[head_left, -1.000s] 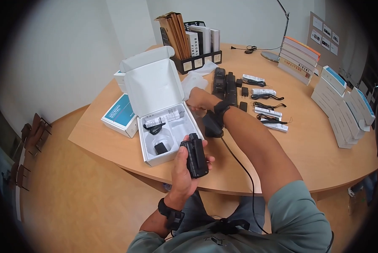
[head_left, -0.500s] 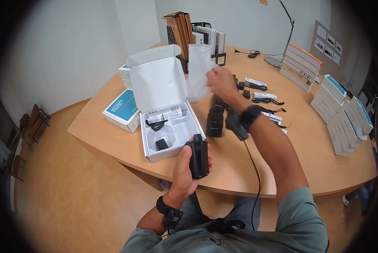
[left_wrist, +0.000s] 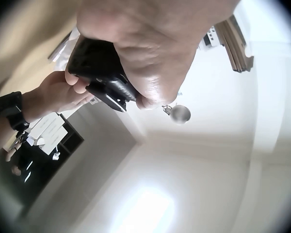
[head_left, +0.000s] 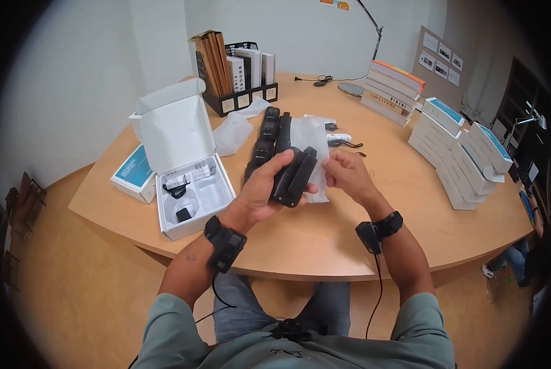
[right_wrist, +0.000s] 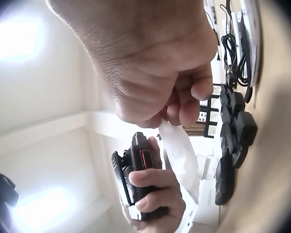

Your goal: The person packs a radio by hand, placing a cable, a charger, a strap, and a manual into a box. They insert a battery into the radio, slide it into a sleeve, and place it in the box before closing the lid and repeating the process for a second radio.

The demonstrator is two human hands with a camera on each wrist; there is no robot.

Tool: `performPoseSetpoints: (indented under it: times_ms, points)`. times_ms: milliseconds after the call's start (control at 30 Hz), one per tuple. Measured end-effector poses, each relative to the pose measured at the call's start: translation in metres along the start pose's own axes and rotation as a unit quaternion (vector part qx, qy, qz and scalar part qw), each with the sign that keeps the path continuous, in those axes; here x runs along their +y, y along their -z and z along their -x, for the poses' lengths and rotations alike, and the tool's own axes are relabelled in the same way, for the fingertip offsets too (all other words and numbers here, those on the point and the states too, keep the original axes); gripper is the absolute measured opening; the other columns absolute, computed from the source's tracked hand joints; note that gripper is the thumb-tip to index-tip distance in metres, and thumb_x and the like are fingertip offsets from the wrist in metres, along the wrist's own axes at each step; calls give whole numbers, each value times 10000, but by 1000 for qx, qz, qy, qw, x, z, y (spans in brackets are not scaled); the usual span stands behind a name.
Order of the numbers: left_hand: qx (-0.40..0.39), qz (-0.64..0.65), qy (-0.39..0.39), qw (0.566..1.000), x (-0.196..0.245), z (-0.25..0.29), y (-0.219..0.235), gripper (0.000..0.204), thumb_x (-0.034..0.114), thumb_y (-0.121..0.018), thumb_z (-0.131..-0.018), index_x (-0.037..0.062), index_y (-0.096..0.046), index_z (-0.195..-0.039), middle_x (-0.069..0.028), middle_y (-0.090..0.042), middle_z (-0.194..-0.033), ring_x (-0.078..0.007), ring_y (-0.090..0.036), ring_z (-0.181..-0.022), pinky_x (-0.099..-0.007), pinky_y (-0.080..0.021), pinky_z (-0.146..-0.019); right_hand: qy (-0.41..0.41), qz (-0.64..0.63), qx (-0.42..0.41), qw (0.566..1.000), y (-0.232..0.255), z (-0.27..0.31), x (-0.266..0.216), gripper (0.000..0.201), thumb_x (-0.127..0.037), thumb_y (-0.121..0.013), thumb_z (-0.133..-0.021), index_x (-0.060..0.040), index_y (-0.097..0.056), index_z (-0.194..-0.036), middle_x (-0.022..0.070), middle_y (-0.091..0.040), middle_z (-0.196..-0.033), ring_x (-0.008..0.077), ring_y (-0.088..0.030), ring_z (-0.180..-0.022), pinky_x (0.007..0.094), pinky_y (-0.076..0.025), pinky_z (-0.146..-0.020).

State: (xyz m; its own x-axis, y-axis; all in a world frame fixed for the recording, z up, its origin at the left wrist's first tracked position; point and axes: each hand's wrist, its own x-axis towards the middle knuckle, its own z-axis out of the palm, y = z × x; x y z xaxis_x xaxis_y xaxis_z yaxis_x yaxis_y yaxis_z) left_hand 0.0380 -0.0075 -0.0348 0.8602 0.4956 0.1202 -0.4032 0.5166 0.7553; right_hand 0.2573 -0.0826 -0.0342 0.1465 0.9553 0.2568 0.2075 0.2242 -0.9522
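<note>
Black rectangular handheld unit with a top knob and a belt clip [head_left: 296, 177]: located in the left hand [head_left: 254, 194], above the near side of the light wood table [head_left: 325, 249], top end tilted away from the wearer. Left hand: grasping the unit, thumb on one side, fingertips round the other. Right hand [head_left: 348, 175]: fingers curled, fingertips pinching a translucent white plastic sleeve [head_left: 311, 135], which hangs just beside the unit.

Left of the left hand, I see an open white cardboard box [head_left: 198, 224]; its compartments hold a coiled black cable [head_left: 177, 190] and a small black block [head_left: 183, 214]. Directly beyond the left hand: a row of black devices [head_left: 264, 146]. Beyond the right hand: black corded straps [head_left: 345, 144], partly covered by the sleeve. Well to its right: stacked white cartons with blue tops [head_left: 451, 157].
</note>
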Motion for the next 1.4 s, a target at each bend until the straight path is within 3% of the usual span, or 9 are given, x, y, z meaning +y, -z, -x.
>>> performPoseSetpoints:
  times_ms: [300, 433, 467, 633, 700, 900, 933, 1167, 1400]
  points:
    - [77, -57, -49, 994, -25, -36, 15, 392, 351, -524, -1040, 22, -574, -1249, -112, -670, -1082, -284, -688, -920, -374, -575, -660, 40, 29, 123, 991, 13, 10, 1, 232, -217, -610, -985, 11, -579, -1016, 58, -627, -802, 88, -607, -641, 231, -463, -493]
    - [59, -181, -114, 975, -33, -38, 13, 394, 352, -496, -1056, 26, -553, -1268, -75, -651, -1049, -187, -664, -893, -303, -559, -689, -66, -47, -23, 996, -22, 17, -10, 587, -292, -671, -965, 60, -422, -1363, 120, -637, -965, 139, -656, -756, 261, -551, -567]
    - [76, -204, -136, 967, -41, -41, 16, 506, 370, -454, -1081, -31, -515, -1383, -79, -638, -1179, -137, -606, -1051, -266, -507, -886, -58, -54, -36, 996, -26, 19, -11, 678, -326, -704, -941, 70, -387, -1391, 127, -635, -980, 142, -657, -773, 265, -553, -577]
    - [49, -324, -129, 936, -46, -36, 17, 649, 456, -386, -1088, -45, -383, -1502, -140, -529, -1390, -170, -493, -1266, -293, -396, -1072, -35, -22, -30, 999, -29, 18, 11, 827, -331, -812, -837, 65, -365, -1409, 142, -619, -1072, 141, -650, -879, 273, -560, -680]
    - [44, -380, -203, 902, -52, -40, 24, 609, 450, -391, -1088, -29, -454, -1458, -87, -626, -1207, -113, -598, -1035, -258, -501, -901, -36, -68, -24, 997, -24, 18, 8, 795, -290, -818, -824, 54, -387, -1397, 130, -621, -1087, 147, -648, -910, 288, -560, -726]
    - [76, -467, -223, 852, -32, -28, 30, 213, 144, -564, -1032, -9, -670, -1135, -2, -675, -940, -40, -555, -826, -209, -451, -739, 23, -345, -58, 937, 26, 12, -10, 583, -271, -765, -850, -28, -506, -1312, 84, -640, -1205, 198, -653, -1079, 389, -553, -943]
    - [76, -447, -218, 864, -32, -26, 27, 122, 48, -590, -990, 12, -691, -1048, 12, -671, -918, -42, -543, -823, -207, -432, -724, 48, -353, -74, 931, 36, 8, -12, 670, -305, -724, -874, -31, -440, -1415, 158, -602, -1328, 303, -646, -1149, 482, -510, -1037]
    - [57, -521, -188, 830, -24, -24, 33, 166, 6, -544, -974, 8, -707, -943, 20, -665, -904, -51, -556, -820, -216, -439, -731, -6, -328, -147, 933, 56, 18, -6, 747, -411, -772, -806, -7, -502, -1373, 137, -634, -1236, 236, -658, -1089, 415, -548, -975]
    - [24, -425, -104, 899, -19, -19, 23, 153, 91, -570, -992, 16, -661, -1090, -7, -664, -874, -76, -589, -717, -221, -459, -642, 1, -305, -122, 944, 54, 15, 0, 747, -386, -773, -797, 8, -496, -1368, 140, -632, -1237, 237, -659, -1088, 413, -566, -928]
